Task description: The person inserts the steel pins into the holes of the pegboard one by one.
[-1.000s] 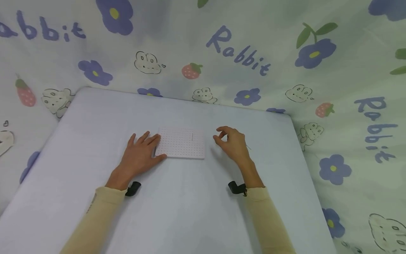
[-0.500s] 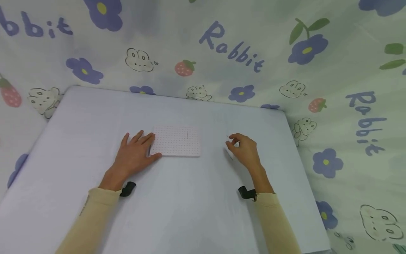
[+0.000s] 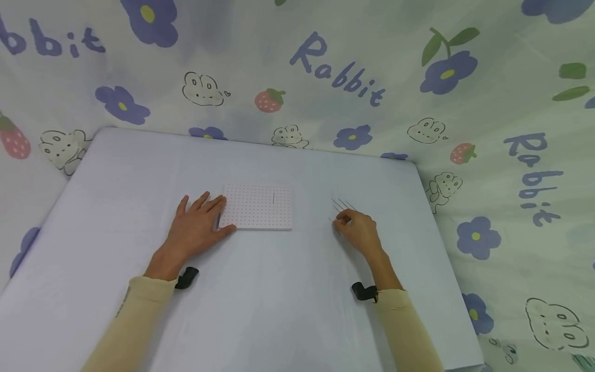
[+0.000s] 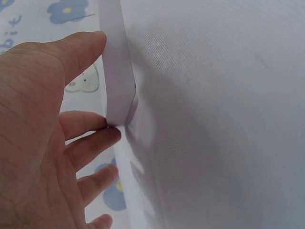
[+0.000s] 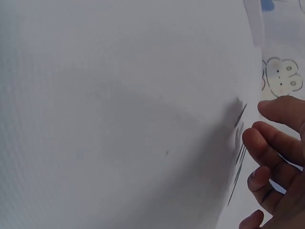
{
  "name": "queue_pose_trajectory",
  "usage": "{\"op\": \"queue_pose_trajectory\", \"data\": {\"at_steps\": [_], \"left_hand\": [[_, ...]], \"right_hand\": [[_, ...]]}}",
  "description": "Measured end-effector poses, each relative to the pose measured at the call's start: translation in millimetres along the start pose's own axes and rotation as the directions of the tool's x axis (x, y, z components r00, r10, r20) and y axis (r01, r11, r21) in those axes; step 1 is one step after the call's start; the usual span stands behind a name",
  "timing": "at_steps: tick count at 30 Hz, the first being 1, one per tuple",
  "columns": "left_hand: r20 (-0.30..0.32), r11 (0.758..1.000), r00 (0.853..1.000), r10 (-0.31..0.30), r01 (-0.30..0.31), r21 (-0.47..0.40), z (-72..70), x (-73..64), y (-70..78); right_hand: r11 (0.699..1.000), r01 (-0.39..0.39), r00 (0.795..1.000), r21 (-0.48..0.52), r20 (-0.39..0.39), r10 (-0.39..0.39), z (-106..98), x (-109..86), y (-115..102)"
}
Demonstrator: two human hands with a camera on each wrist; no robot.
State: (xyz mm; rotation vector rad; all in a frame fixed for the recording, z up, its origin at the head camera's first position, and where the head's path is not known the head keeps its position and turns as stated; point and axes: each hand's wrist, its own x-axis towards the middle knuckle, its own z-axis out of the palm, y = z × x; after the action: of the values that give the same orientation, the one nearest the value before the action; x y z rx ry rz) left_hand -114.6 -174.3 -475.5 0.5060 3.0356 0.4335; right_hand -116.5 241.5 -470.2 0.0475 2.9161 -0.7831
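A white board with a grid of small holes (image 3: pixel 255 207) lies flat on the table. One thin, dark needle-like rod (image 3: pixel 273 198) stands in it, right of the middle. My left hand (image 3: pixel 192 227) rests at the board's left end, its fingers spread and fairly straight; in the left wrist view the thumb and some fingertips touch the board's side (image 4: pixel 119 71). Over to the right, my right hand (image 3: pixel 360 230) is low over several loose needle-like rods (image 3: pixel 341 203). The right wrist view shows a gap between thumb and fingers, with rods (image 5: pixel 240 148) lying on the table beside the fingertips.
The white tabletop (image 3: pixel 269 305) extends around the board and both hands. A patterned cloth (image 3: pixel 241 62) with rabbits, flowers and strawberries hangs behind the table and at its sides. A small black device (image 3: pixel 364 292) is worn on each wrist.
My right hand has moved right and towards me, uncovering several rods. The view has shifted slightly. My left hand stays against the board.
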Motion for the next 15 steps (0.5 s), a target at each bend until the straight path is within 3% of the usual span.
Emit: {"op": "queue_pose_trajectory", "data": {"at_steps": [15], "left_hand": [[0.0, 1.0, 1.0, 0.006, -0.006, -0.002, -0.2, -0.3, -1.7]], "right_hand": [[0.991, -0.023, 1.0, -0.13, 0.011, 0.024, 7.6, 1.9, -8.5]]}}
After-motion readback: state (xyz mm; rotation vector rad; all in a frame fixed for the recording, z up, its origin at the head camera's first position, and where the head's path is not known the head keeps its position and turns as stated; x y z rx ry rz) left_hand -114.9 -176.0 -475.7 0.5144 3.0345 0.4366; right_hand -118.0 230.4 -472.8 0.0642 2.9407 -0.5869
